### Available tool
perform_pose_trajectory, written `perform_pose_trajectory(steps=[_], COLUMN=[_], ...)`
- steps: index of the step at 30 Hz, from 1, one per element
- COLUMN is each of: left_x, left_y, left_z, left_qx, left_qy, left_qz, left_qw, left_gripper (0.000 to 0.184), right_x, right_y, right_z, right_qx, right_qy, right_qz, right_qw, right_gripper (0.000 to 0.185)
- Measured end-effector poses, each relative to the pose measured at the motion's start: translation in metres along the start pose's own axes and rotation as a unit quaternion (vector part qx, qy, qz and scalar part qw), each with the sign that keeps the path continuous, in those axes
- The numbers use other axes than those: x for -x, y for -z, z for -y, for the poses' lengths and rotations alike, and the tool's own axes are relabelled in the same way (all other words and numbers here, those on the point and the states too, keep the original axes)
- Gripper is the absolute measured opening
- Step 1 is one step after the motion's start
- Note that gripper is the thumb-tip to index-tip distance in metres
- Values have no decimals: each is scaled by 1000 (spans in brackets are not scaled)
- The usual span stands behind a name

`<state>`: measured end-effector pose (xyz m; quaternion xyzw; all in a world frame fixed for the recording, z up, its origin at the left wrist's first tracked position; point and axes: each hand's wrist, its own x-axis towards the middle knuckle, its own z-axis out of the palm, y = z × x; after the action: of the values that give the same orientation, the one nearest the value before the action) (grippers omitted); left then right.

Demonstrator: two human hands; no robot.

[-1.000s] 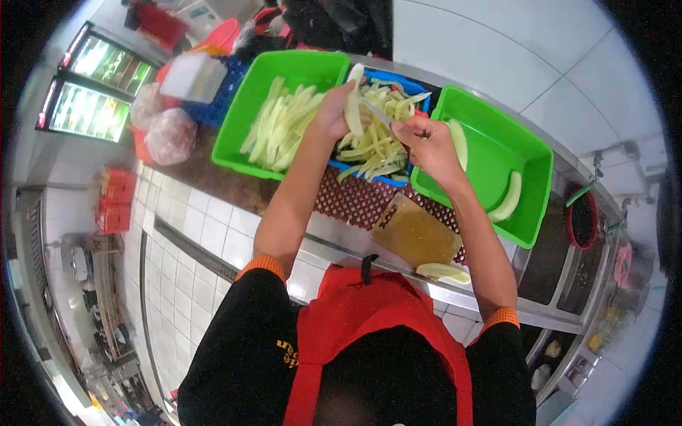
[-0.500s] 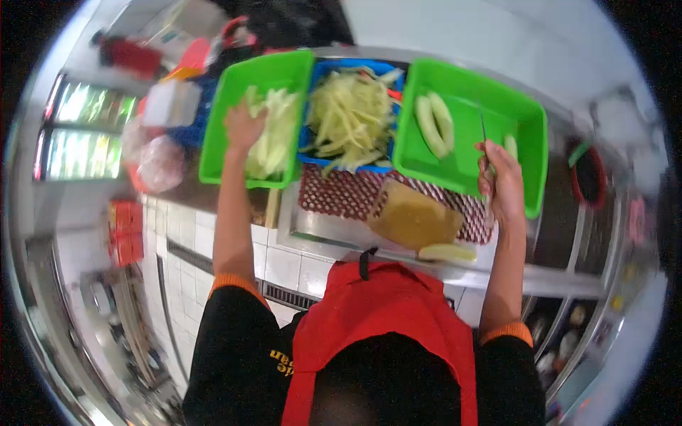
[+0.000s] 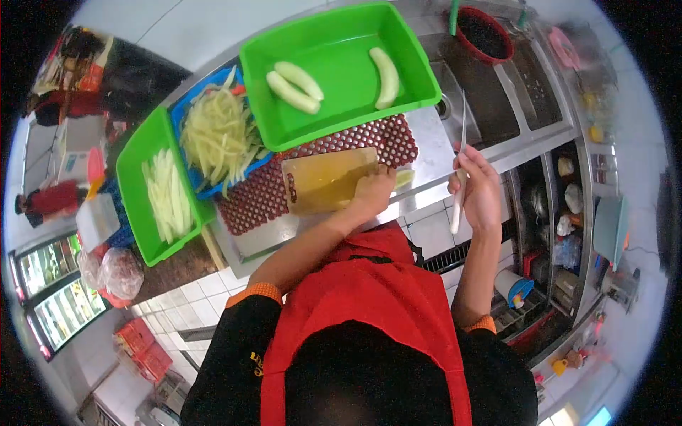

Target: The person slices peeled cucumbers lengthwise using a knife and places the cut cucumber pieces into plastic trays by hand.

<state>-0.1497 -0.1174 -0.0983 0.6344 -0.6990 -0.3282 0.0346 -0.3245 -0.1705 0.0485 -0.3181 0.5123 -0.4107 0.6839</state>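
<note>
At the right end of the small yellowish cutting board [image 3: 323,183], my left hand [image 3: 375,193] has its fingers curled round one end of a pale peeled cucumber piece [image 3: 405,178]. My right hand [image 3: 480,188], off to the right beyond the counter's front edge, grips a knife [image 3: 457,213] with a white handle, its blade pointing up and away. Behind the board, a large green bin [image 3: 341,124] holds two peeled cucumbers [image 3: 293,92] side by side and a single cucumber [image 3: 386,78] apart.
A blue basket [image 3: 202,193] heaped with pale strips [image 3: 219,135] stands left of the bin. Farther left, another green bin [image 3: 131,192] holds long cut pieces [image 3: 168,195]. A red perforated mat [image 3: 249,202] lies under the board. A sink [image 3: 455,106] and red bucket [image 3: 485,35] are at the right.
My left hand has left the cut pieces in the left green bin and come to the cucumber piece by the board. The view has turned right; my right hand still holds the knife.
</note>
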Motion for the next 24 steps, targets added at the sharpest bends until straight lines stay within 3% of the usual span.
perform_pose_trajectory(steps=[3, 5, 6, 7, 8, 9, 10, 11, 12, 14, 15, 16, 18, 20, 22, 23, 24], left_x=[-2, 9, 5, 10, 33, 54, 59, 75, 83, 98, 99, 102, 105, 100, 103, 104, 106], left_y=[10, 51, 24, 26, 48, 79, 92, 109, 125, 166, 185, 195, 217, 238, 255, 261, 270], left_z=[6, 8, 33, 38, 30, 21, 25, 18, 18, 7, 6, 16, 25, 33, 40, 37, 33], left_qx=[-6, 177, 270, 376, 469, 474, 597, 759, 833, 862, 826, 794, 809, 754, 699, 693, 685], left_qy=[1, -34, -54, -27, -17, -6, 21, 13, -55, -186, -216, -208, -150, -200, -253, -256, -258], left_qz=[29, 166, 101, 158, 126, 92, 197, 175, 168, 78, -17, -95, -195, -327, -363, -398, -432], left_qw=[1000, 969, 956, 913, 874, 875, 777, 627, 524, 465, 521, 563, 534, 533, 562, 544, 526], left_gripper=[50, 63, 57, 60, 62, 59, 53, 49, 50, 54, 70, 67, 70, 67, 61, 58, 56], right_x=[18, 29, 33, 39, 42, 51, 55, 56, 52, 65, 53, 45, 47, 51, 55, 56, 57], right_y=[17, 22, 22, 22, 19, 11, 5, -1, -7, -47, -49, -59, -94, -123, -141, -149, -157], right_z=[-3, -4, -9, -10, -13, -10, -12, -14, -18, 3, -6, -6, 11, 23, 25, 23, 19], right_qx=[-5, 8, -17, -16, -38, -67, -105, -116, -88, -86, -20, 47, 14, 58, 127, 135, 251], right_qy=[8, 12, 30, 38, 29, 13, 7, -12, -18, -45, -33, -20, -23, 12, 146, 144, 275], right_qz=[-26, -31, -27, -8, -13, -12, 9, 28, 34, 114, 110, 103, 140, 176, 261, 252, 235], right_qw=[1000, 999, 999, 999, 999, 998, 994, 993, 995, 989, 993, 993, 990, 983, 946, 947, 898], right_gripper=[32, 40, 45, 49, 58, 67, 72, 70, 60, 50, 45, 42, 26, 20, 17, 17, 15])
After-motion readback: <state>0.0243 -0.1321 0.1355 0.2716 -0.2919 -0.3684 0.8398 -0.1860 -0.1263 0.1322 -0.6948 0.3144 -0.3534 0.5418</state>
